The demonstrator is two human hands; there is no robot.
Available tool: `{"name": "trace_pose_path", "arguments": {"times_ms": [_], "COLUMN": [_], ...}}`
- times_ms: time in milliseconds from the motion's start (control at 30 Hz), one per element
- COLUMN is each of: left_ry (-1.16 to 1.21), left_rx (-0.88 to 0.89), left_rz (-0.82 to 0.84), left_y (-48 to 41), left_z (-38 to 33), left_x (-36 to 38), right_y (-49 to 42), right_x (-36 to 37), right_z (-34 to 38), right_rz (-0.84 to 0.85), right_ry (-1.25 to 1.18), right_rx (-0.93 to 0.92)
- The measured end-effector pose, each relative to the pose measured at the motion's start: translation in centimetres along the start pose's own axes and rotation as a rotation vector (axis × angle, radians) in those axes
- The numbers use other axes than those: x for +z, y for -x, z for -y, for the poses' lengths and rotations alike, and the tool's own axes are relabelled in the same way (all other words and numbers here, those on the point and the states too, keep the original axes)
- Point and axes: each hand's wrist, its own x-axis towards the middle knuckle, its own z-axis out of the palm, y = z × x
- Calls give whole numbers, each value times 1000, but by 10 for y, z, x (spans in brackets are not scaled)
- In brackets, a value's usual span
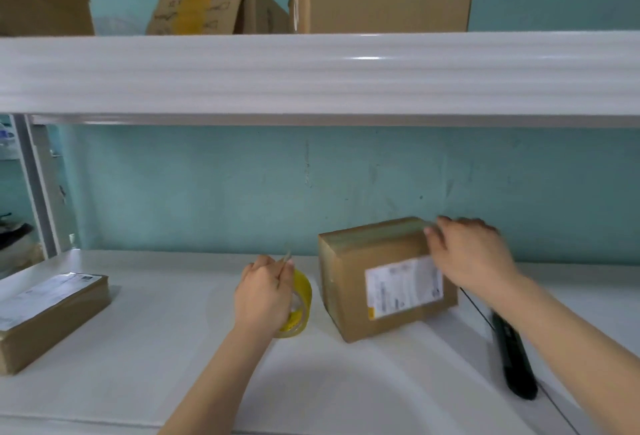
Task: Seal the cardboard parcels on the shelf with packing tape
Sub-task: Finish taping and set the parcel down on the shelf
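On parcel (377,282) corner, right fingers (450,228), left fingers (277,273) gripping tape (300,299)

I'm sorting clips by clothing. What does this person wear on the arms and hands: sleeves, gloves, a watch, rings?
Nothing that shows. The left forearm and right forearm are bare to the frame edge, with no sleeve or cuff in view. The left hand and right hand are ungloved. No watch, bracelet or ring shows on the sides facing the camera.
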Motion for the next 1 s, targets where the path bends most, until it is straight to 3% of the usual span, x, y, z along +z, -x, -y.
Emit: {"name": "trace_pose_path", "arguments": {"times_ms": [200,267,333,367,433,500,667,833,1000], "left_ry": [20,27,49,60,103,151,265,422,405], "left_rx": [-17,7,32,30,17,8,-27,-56,-31], "left_rz": [-2,5,-10,-23,-41,-46,-37,48,109], "left_y": [-1,-2,-4,-4,-4,-5,-7,-10,-10], "left_z": [3,3,4,4,8,13,17,20,16], "left_x": [-2,-2,-1,-1,0,0,-3,-10,-14], "right_y": [-28,-38,-52,-59,-65,-60,-37,-35,-37], "right_x": [-28,-35,-35,-30,-18,3,36,40,47], "right_z": [93,100,109,116,130,137,138,140,153], "right_rz": [292,294,239,291,570,748,538,502,523], "right_ry": [321,341,187,55,-118,-96,54,124,405], "right_rx": [-7,-53,-183,-253,-310,-333,-290,-267,-258]}}
